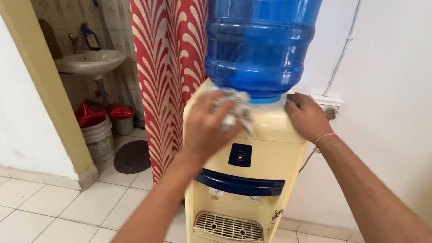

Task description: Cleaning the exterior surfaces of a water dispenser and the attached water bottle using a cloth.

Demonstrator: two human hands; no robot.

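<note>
A cream water dispenser stands against the wall with a big blue water bottle upside down on top. My left hand is closed on a crumpled grey-white cloth and presses it on the dispenser's top front, just below the bottle. My right hand lies flat on the top right corner of the dispenser, fingers toward the bottle's neck. A thin band circles that wrist. The dispenser has a dark blue panel, a blue trim band and a drip grille.
A red and beige patterned curtain hangs left of the dispenser. Beyond it a doorway shows a white washbasin, a white bucket with red bags and a round dark mat. A wall socket sits behind the dispenser. White tile floor.
</note>
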